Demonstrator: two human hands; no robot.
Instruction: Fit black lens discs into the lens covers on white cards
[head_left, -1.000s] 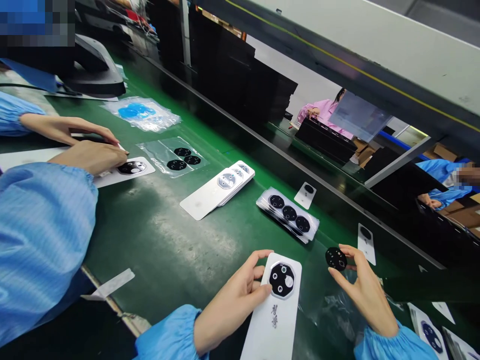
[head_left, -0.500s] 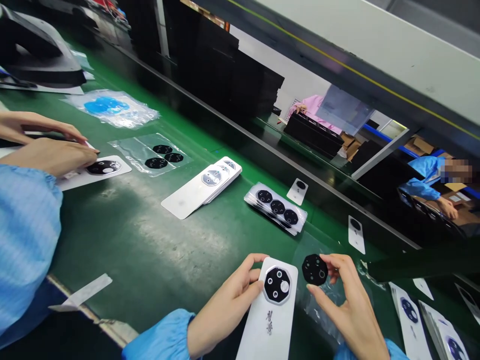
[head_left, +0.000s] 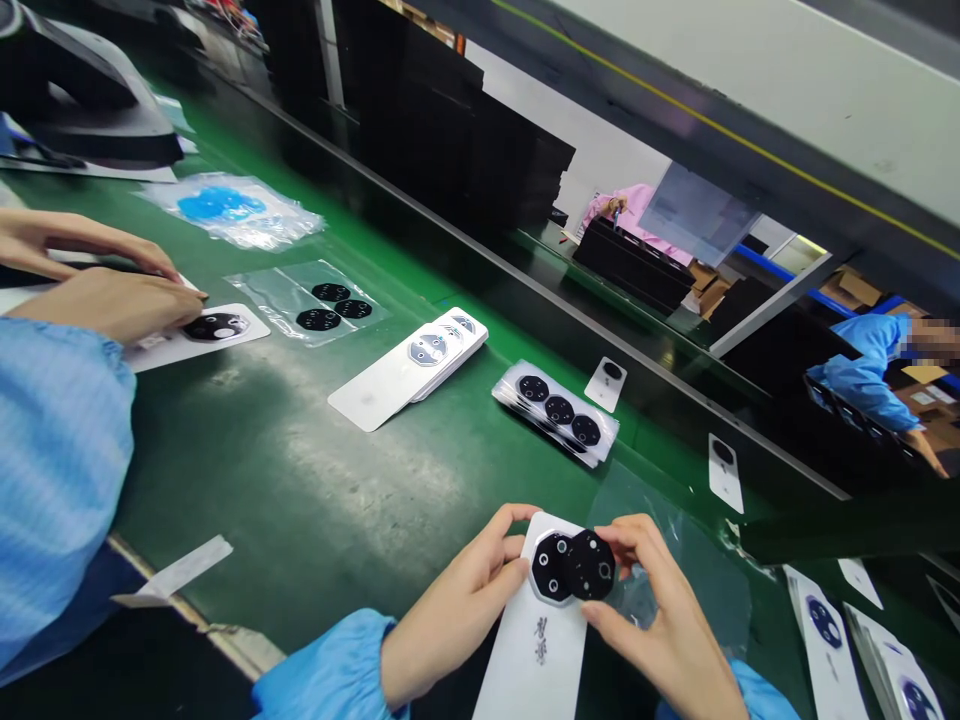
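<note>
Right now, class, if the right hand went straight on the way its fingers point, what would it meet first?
Probably the white card in the left hand: the right hand points toward it, its black disc overlapping the card in view. Whether they touch is unclear.

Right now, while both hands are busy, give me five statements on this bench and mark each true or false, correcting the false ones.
1. The left hand holds a white panel. True.
2. The right hand is empty. False: it holds a black disc.
3. The disc partly covers the panel's dark octagon in this view. True.
4. The top of the strip stack shows five black discs. False: it shows three.
5. A co-worker's hand is at another panel. True.
</note>
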